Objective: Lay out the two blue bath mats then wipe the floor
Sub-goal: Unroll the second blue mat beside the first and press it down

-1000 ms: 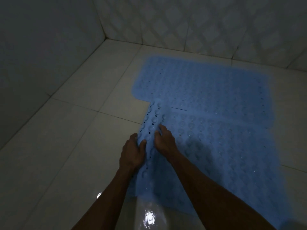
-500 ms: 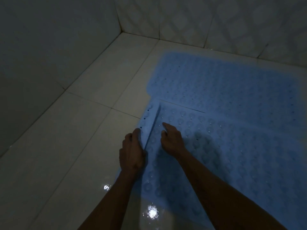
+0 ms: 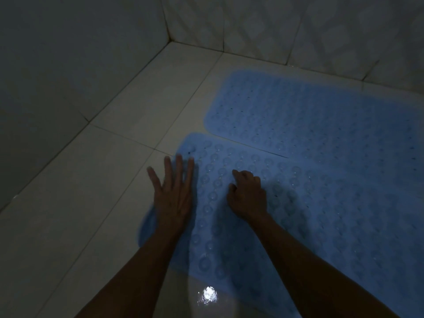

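Two blue bath mats lie on the white tiled floor. The far mat [image 3: 309, 115] lies flat near the back wall. The near mat [image 3: 321, 214], covered in round suction cups, lies flat and overlaps the far mat's front edge. My left hand [image 3: 174, 193] has straight, spread fingers over the near mat's left edge, partly on the floor. On the mat a little to the right rests my right hand [image 3: 247, 196], its fingers curled with the fingertips on the surface, holding nothing.
Tiled walls meet in a corner [image 3: 168, 40] at the back left. The white floor tiles [image 3: 80, 203] run to the left of the mats. A wet shiny patch [image 3: 207, 294] reflects light on the floor between my forearms.
The near mat's left edge, lifted and folded before, now lies flat. My left hand let go of it and spread out. The view shifted left.
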The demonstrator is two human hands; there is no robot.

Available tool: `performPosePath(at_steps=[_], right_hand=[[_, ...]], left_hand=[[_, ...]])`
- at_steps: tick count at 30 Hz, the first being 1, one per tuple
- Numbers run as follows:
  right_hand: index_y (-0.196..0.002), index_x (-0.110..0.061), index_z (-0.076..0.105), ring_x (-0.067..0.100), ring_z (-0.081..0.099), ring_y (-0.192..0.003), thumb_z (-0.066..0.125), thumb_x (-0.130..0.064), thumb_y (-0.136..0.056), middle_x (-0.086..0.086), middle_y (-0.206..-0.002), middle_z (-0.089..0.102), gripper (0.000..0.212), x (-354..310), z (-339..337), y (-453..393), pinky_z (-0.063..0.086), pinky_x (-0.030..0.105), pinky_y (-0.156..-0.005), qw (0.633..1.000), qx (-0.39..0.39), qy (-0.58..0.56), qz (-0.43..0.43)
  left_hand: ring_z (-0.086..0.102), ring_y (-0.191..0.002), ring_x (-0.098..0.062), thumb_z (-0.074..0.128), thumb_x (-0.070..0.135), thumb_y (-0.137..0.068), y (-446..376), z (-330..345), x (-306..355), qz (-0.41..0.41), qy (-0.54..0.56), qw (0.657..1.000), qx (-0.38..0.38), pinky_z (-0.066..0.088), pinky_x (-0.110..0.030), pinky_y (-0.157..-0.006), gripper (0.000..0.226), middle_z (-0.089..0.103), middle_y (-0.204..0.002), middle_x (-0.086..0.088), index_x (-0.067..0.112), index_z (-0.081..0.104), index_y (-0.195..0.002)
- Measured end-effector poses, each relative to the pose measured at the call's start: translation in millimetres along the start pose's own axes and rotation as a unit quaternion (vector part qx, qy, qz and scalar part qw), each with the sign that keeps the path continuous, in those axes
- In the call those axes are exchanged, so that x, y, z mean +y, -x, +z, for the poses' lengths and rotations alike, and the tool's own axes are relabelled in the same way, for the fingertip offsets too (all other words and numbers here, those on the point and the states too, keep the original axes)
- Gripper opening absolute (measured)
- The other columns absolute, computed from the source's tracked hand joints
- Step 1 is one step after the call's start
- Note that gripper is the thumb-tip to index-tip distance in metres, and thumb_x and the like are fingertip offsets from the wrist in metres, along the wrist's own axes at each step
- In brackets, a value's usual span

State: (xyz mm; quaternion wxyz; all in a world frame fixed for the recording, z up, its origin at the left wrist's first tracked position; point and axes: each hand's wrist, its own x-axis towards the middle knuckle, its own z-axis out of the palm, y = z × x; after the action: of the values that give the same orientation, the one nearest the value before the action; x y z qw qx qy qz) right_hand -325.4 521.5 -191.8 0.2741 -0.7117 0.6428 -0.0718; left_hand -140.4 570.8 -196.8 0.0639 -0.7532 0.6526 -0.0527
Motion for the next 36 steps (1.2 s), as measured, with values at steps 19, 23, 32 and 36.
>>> performPosePath(at_steps=[19, 23, 32, 36], right_hand=[[-0.155, -0.05, -0.009, 0.026, -0.021, -0.153, 0.016, -0.075, -0.094, -0.01, -0.167, -0.018, 0.071, 67.4, -5.1, -34.5, -0.011, 0.065, -0.119, 0.994, 0.002, 0.108, 0.006], [-0.155, -0.05, -0.009, 0.024, -0.021, -0.154, 0.015, -0.077, -0.093, -0.011, -0.167, -0.017, 0.072, 70.1, 3.3, -35.7, -0.01, 0.065, -0.119, 0.993, 0.022, 0.118, 0.005], [-0.157, -0.049, 0.003, 0.026, -0.012, -0.155, 0.026, -0.079, -0.092, -0.01, -0.169, -0.006, 0.075, 69.0, 4.9, -38.7, -0.001, 0.069, -0.118, 0.992, 0.04, 0.12, 0.004], [-0.159, -0.044, 0.012, 0.028, -0.005, -0.156, 0.031, -0.076, -0.093, -0.005, -0.17, 0.002, 0.076, 71.1, 7.2, -37.6, 0.004, 0.069, -0.117, 0.988, 0.055, 0.141, -0.007]], left_hand=[[0.003, -0.154, -0.033, 0.019, 0.078, -0.091, -55.4, 34.6, 18.6, 0.087, 0.129, 0.986, -0.066, 0.0, -0.07, -0.117, 0.07, 0.007, -0.169, -0.001, 0.053, 0.004, -0.155], [-0.009, -0.155, -0.03, 0.021, 0.082, -0.09, -61.4, 41.0, 21.1, 0.071, 0.14, 0.986, -0.054, -0.002, -0.073, -0.115, 0.072, -0.005, -0.169, 0.005, 0.056, -0.001, -0.153], [-0.012, -0.154, -0.033, 0.019, 0.08, -0.091, -76.0, 38.1, 39.0, 0.042, 0.122, 0.99, -0.052, 0.003, -0.083, -0.105, 0.073, -0.003, -0.169, 0.006, 0.052, 0.0, -0.155], [-0.012, -0.154, -0.032, 0.024, 0.079, -0.091, -77.3, 38.0, 38.5, 0.04, 0.125, 0.99, -0.058, 0.002, -0.083, -0.105, 0.074, -0.002, -0.169, 0.006, 0.049, 0.005, -0.157]])
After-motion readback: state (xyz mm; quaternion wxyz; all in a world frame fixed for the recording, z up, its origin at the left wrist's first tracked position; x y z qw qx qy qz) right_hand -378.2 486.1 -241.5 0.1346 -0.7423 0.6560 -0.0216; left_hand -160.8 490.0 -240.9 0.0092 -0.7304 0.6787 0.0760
